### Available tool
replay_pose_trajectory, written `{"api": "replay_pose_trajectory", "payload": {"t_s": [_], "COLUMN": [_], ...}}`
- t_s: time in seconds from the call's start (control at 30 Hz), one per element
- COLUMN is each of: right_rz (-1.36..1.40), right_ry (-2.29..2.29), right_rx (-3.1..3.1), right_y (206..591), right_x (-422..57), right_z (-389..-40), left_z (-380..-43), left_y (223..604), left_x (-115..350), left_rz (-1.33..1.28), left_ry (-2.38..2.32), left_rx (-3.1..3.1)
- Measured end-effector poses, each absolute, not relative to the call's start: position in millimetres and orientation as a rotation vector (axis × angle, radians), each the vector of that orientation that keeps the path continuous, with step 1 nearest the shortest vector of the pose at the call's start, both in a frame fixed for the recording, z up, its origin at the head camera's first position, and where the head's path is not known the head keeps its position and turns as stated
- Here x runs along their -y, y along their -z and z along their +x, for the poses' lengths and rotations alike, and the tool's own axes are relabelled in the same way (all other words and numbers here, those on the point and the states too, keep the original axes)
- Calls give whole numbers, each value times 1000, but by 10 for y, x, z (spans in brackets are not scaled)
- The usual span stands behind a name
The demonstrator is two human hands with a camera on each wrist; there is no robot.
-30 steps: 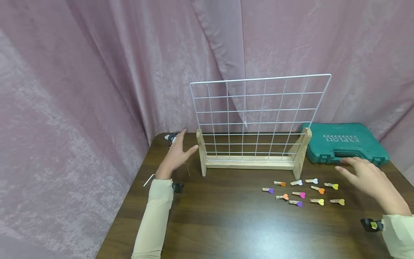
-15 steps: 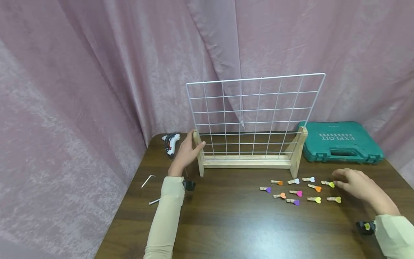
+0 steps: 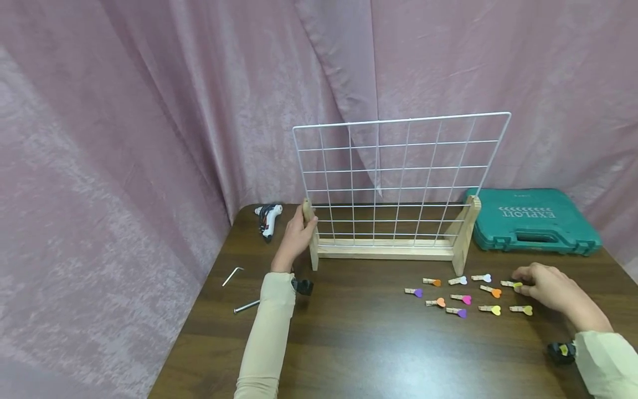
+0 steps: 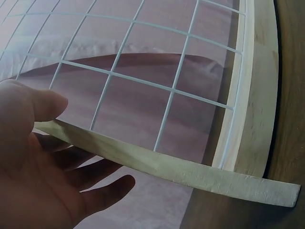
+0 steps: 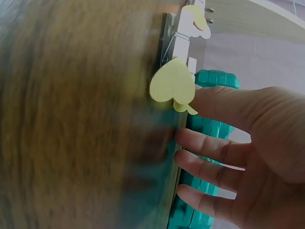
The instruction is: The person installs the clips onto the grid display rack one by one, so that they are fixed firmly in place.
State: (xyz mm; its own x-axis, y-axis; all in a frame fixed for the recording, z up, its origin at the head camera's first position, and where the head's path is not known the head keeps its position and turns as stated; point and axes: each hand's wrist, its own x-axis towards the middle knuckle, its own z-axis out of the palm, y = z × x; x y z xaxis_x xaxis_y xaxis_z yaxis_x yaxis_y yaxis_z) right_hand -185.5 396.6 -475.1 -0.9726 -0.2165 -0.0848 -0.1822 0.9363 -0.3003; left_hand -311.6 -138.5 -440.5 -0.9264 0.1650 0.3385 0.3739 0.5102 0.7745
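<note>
Clothespins (image 3: pixel 461 299) with bright paper hearts lie toward the right edge of the worktop (image 3: pixel 349 343) in the head view. The right hand (image 3: pixel 555 288) has its thumb and first finger around the lime heart clothespin (image 3: pixel 512 284), with a small gap between them. The green case (image 3: pixel 535 216) sits at the back right corner. The left hand (image 3: pixel 294 235) is on the left wooden post (image 3: pixel 313 252) of the white wire grid (image 3: pixel 379 121). A glue gun (image 3: pixel 271 219) lies by the back left corner.

In the left wrist view, the thumb bends over one side of that post and loose, spread fingers go behind it.

In the right wrist view, the fingers are spread apart. A yellow heart (image 5: pixel 172 81) hides the thumb tip, so I cannot tell if it touches.
</note>
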Motion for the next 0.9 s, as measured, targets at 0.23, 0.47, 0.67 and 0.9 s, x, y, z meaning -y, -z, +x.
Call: {"api": "replay_pose_trajectory", "payload": {"t_s": [0.23, 0.47, 0.67, 0.9], "right_rz": [-346, -315, -315, -324], "right_ry": [448, 453, 440, 458], "right_rx": [-2997, -2993, -2986, -3030], "right_y": [4786, 4777, 4744, 4565], "right_x": [-3949, -3934, -3921, -3914], "right_z": [-1833, -1880, -1864, -1808], "left_z": [-3099, -3126, -3121, -3110], "left_y": [4478, 4492, 4487, 4507], "left_x": [1373, 1386, 1397, 1362], "left_rz": [-444, -431, -427, -413], "left_ry": [1423, 1431, 1455, 1486], "left_rx": [2495, 2445, 2435, 2443]}}
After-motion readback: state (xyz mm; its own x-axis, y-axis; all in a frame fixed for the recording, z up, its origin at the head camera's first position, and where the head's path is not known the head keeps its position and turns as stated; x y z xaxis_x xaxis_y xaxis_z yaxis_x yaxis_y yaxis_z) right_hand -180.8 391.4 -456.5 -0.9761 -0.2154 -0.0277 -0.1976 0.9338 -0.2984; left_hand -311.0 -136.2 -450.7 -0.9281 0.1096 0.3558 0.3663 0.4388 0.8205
